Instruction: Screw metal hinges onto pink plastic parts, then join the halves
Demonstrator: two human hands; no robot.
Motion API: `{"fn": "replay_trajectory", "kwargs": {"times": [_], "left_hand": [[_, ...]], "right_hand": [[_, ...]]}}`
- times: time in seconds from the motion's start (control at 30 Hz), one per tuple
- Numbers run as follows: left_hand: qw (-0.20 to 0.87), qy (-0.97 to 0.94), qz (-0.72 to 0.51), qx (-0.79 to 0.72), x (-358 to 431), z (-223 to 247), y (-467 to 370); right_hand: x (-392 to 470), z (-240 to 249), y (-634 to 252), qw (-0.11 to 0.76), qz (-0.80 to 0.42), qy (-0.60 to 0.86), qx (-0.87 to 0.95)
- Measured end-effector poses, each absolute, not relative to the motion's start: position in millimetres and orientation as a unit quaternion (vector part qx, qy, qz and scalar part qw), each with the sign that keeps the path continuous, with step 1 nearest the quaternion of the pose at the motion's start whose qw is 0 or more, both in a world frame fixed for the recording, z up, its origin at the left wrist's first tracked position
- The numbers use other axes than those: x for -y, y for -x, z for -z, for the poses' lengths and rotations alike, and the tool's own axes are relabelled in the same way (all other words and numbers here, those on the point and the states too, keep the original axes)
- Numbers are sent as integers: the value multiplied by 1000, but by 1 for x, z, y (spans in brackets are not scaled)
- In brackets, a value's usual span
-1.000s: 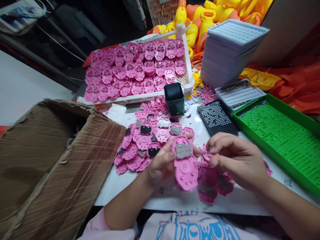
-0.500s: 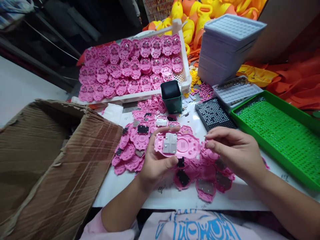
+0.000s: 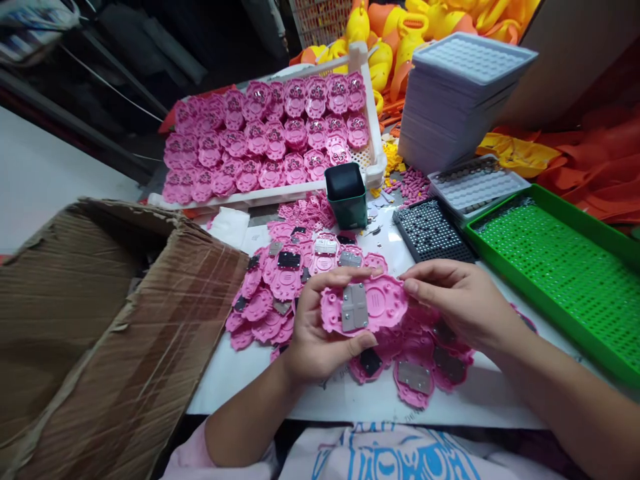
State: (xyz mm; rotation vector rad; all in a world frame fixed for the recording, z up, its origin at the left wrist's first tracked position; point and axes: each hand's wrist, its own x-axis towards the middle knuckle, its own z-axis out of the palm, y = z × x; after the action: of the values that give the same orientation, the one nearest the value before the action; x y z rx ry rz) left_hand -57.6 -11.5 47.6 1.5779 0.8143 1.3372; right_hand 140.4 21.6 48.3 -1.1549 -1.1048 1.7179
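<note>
My left hand is wrapped around a pink plastic shell, thumb below and fingers above. A grey battery cover with small screws lies across the shell's left part. Its inner side, with posts and a round ridge, faces me. At the right end of the shell, my right hand has thumb and forefinger pinched together against the edge; whatever sits between the tips is too small to make out. Beneath both hands spreads a pile of similar pink shells, some with black or grey covers.
A cardboard box stands at left. Behind the pile are a dark green container and a white crate of pink shells. To the right lie a black perforated tray, a green tray and a stack of white trays.
The held shell has moved slightly right and down and tilted a little. My right hand's fingertips have come in from beside the shell to its right end.
</note>
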Motion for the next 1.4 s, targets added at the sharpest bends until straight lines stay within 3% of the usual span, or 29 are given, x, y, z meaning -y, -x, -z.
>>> {"fn": "replay_trajectory", "kwargs": {"times": [0.4,0.8,1.0,1.13,1.23,1.33,1.4], "left_hand": [[446,-676,-506,-298,13,-49,65],[484,-646,-544,-230,12,-45,59],[485,-636,-521,-299,4,-58,69],[358,-618,-488,-502,-14,-86,95],[184,-669,-296,-656,-49,-101,118],[52,-692,-53,-718,-95,-97,133],[28,-685,-15,-728,-123,-85,139]], "right_hand": [[-26,-55,-149,276,-746,388,465],[-24,-57,-139,300,-802,392,336],[-26,-57,-143,341,-792,405,303],[-34,-57,-154,399,-770,400,294],[-39,-58,-157,423,-769,386,283],[-40,-56,-155,424,-774,387,267],[-40,-53,-153,429,-772,389,262]]}}
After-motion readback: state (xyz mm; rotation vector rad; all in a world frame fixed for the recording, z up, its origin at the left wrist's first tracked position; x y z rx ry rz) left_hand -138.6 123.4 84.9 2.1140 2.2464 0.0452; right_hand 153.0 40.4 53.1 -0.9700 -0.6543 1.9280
